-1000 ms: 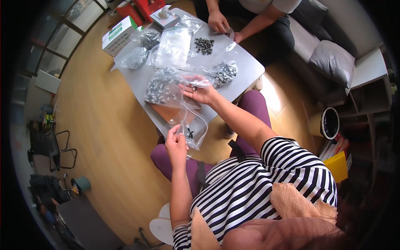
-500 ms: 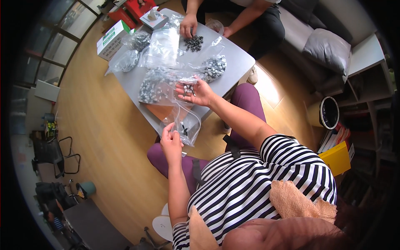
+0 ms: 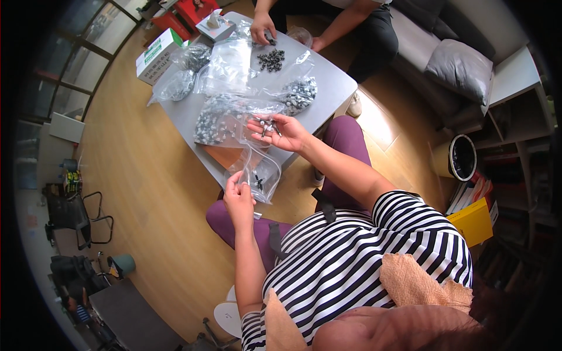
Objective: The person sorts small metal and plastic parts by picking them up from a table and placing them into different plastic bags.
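My left hand (image 3: 239, 195) is closed, pinching the edge of a clear plastic bag (image 3: 270, 174). A small black cross-shaped part (image 3: 259, 182) shows inside that bag. Palm up above the near table edge, my right hand (image 3: 285, 134) holds several small black and white parts (image 3: 270, 128), its fingers stretched out beneath them. Just past it lies a large clear bag (image 3: 212, 123) full of white and grey small parts. To the right of that is another bag (image 3: 300, 95) of black and white parts.
Across the grey table (image 3: 335, 88) a co-worker's hand (image 3: 263, 29) is over a pile of black parts (image 3: 271, 59). More filled bags (image 3: 177, 85), a white carton (image 3: 157, 57) and a tissue box (image 3: 216, 26) line the left side. A bin (image 3: 462, 158) stands at right.
My right hand has shifted slightly right, and the parts in its palm show more spread out. The co-worker's hand has lifted back from the black pile. My left hand has barely moved.
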`<action>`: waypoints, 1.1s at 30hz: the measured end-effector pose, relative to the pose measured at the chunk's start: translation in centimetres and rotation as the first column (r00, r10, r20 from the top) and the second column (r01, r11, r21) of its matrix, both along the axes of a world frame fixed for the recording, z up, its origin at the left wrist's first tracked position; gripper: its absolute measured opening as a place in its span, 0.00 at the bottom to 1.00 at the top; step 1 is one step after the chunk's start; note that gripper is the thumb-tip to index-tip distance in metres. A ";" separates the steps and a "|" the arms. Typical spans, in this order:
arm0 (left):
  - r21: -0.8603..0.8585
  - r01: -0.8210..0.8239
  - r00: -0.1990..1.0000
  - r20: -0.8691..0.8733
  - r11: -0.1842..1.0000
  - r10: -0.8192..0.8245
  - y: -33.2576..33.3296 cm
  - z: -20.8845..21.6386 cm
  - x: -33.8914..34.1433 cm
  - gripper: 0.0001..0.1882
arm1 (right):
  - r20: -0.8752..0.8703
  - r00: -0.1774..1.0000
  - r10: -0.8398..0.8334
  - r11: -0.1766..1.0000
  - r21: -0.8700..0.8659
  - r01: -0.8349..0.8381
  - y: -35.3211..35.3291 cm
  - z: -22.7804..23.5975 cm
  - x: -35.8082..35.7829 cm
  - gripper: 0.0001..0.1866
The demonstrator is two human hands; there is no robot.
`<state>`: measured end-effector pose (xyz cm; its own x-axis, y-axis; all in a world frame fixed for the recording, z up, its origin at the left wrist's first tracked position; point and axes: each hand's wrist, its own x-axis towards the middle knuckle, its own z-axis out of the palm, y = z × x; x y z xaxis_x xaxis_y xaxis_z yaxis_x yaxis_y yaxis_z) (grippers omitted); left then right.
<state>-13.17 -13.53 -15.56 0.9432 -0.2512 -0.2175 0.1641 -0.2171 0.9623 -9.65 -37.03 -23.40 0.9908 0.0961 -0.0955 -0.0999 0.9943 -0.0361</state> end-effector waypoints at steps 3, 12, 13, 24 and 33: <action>0.004 -0.014 1.000 0.009 1.000 0.014 0.0 0.1 0.0 0.16 | -0.036 0.998 0.048 0.995 0.087 -0.045 -0.2 2.6 -1.4 0.25; -0.058 -0.001 1.000 -0.018 0.998 0.000 -1.3 0.6 0.1 0.20 | -0.198 0.923 0.329 0.488 -0.801 -0.346 4.6 6.8 -5.5 0.19; -0.067 -0.008 1.000 -0.025 0.998 0.006 -1.4 0.8 0.2 0.20 | -0.210 0.929 0.304 0.189 -0.943 -0.275 5.3 7.2 -5.4 0.21; -0.100 -0.042 0.998 -0.043 0.994 0.038 -0.7 1.1 1.1 0.19 | 0.394 0.898 -0.196 -0.751 -0.650 0.121 0.8 -1.5 4.3 0.19; -0.120 -0.060 0.996 -0.076 0.991 0.051 0.6 0.8 0.6 0.18 | 0.065 0.992 -0.108 -0.741 -0.671 -0.036 4.4 -4.5 12.6 0.24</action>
<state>-12.54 -12.92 -14.80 0.9390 -0.2281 -0.2573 0.2433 -0.0878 0.9660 2.97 -32.58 -27.94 0.9678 -0.2415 0.0708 -0.1397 -0.7497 -0.6469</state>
